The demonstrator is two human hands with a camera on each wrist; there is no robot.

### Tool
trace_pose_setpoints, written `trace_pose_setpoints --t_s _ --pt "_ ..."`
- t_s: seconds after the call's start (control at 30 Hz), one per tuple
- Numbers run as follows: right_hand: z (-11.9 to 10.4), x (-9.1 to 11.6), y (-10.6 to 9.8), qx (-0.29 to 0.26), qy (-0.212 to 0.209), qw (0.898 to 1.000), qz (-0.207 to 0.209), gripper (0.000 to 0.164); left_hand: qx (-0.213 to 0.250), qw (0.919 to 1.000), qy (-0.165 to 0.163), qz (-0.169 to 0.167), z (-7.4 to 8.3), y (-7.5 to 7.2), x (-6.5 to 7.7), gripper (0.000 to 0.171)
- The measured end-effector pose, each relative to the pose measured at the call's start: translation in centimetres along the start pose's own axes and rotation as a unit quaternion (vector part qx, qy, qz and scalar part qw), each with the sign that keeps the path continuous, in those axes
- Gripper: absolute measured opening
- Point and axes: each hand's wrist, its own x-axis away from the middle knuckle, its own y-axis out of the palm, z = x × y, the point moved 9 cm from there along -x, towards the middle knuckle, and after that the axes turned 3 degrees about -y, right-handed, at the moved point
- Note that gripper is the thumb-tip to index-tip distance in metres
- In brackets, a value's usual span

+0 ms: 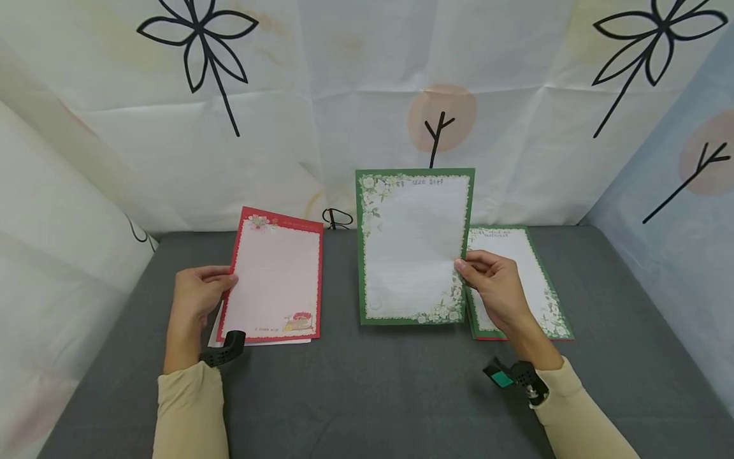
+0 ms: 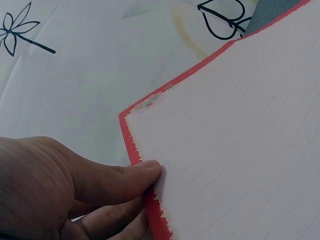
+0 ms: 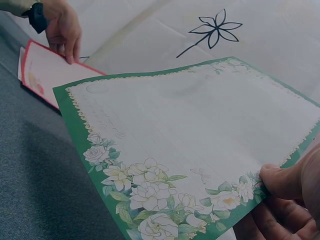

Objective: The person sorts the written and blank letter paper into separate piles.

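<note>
My left hand (image 1: 199, 294) pinches the left edge of a red-bordered sheet of letter paper (image 1: 272, 280), thumb on its front face. That sheet is tilted up above a paler sheet (image 1: 281, 342) whose edge shows beneath it. In the left wrist view the thumb (image 2: 135, 177) presses on the red margin. My right hand (image 1: 497, 287) pinches the right edge of a green-bordered sheet of letter paper (image 1: 413, 248) with white flowers in its corners, held up off the table. Behind this hand lies a stack of green-bordered sheets (image 1: 516, 255), with a red edge showing at its bottom.
A dark grey cloth (image 1: 355, 395) covers the table. White fabric (image 1: 344, 127) printed with black flowers and twigs hangs behind it, with more fabric at both sides. Each wrist wears a black band with a camera (image 1: 223, 349).
</note>
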Motion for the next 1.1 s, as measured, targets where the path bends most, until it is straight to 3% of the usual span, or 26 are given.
trace_pose_setpoints --t_s 0.73,1.1 --pt "0.0 -0.2 -0.3 -0.007 -0.006 1.0 -0.007 0.013 -0.037 0.9972 0.003 0.064 -0.9 -0.5 -0.4 0.034" --pt "-0.2 -0.3 -0.6 -0.006 -0.01 1.0 -0.006 0.012 -0.063 0.9947 0.001 0.081 -1.1 -0.5 -0.5 0.032"
